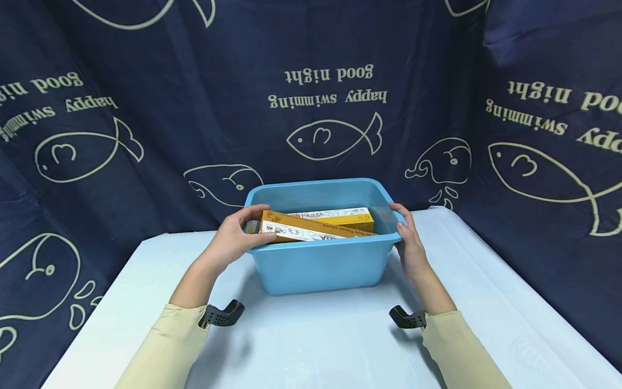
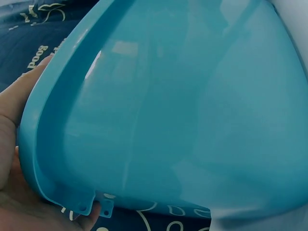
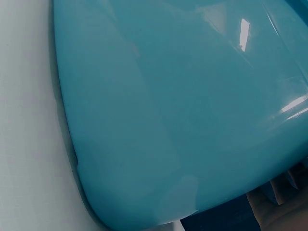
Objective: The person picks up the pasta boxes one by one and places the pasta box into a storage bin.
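Observation:
A light blue plastic basin [image 1: 320, 270] stands on the white table in the head view. My left hand [image 1: 232, 240] grips its left rim, thumb toward the front corner and fingers farther back. My right hand [image 1: 412, 246] holds the right rim, with some of its fingers hidden beneath the edge. Inside lie an orange-brown pasta box [image 1: 301, 222], slanted with its left end raised beside my left hand, and a yellow-and-white pasta box [image 1: 357, 219] behind it. Both wrist views are mostly filled by the basin's outer wall [image 2: 159, 106], with fingers [image 3: 279, 211] under the rim at right.
The white table [image 1: 311, 340] reaches toward me and to both sides of the basin. Close behind it hangs a dark blue curtain [image 1: 233, 108] printed with fish and lettering, which also runs along both sides. A dark strap [image 1: 221, 315] sits on each wrist.

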The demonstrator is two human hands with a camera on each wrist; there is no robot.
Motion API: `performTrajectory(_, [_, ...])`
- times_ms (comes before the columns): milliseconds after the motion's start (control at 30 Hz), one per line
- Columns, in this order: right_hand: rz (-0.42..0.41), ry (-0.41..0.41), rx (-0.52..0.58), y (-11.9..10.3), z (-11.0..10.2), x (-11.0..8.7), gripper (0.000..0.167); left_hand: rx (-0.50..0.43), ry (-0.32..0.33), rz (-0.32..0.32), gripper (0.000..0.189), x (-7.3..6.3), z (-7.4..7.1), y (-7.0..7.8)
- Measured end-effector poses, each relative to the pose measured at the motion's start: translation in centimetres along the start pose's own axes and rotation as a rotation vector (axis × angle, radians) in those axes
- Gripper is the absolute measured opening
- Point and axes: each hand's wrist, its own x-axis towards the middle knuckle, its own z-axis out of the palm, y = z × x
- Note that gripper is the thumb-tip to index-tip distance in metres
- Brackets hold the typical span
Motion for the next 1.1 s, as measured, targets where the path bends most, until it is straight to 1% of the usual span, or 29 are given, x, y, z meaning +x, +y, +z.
performTrajectory(167, [-0.006,-0.005,0.006,0.0,-0.1,0.1,0.056,0.025,-0.021,0.001,0.073,0.2,0.0,0.0])
performTrajectory(333, [-0.004,-0.003,0.002,0.0,-0.1,0.0,0.055,0.043,-0.037,0.030,0.071,0.2,0.1,0.0])
performTrajectory(533, [-0.012,-0.007,0.006,0.0,0.0,0.0,0.055,0.046,-0.025,0.059,0.067,0.0,0.3,-0.2])
performTrajectory(667, [-0.012,-0.006,0.011,0.0,0.0,0.0,0.055,0.037,0.000,0.069,0.064,-0.2,0.4,-0.4])
performTrajectory(800, [-0.003,-0.006,0.017,0.0,0.0,0.0,0.055,0.008,0.040,0.094,0.058,-0.4,0.6,-0.8])
performTrajectory(1000, [-0.010,-0.003,0.009,-0.1,0.0,0.0,0.055,-0.044,0.125,0.116,0.046,-1.0,1.2,-1.5])
performTrajectory(1100, [-0.012,-0.006,-0.003,-0.1,-0.1,0.1,0.056,-0.045,0.171,0.114,0.042,-1.3,1.6,-1.9])
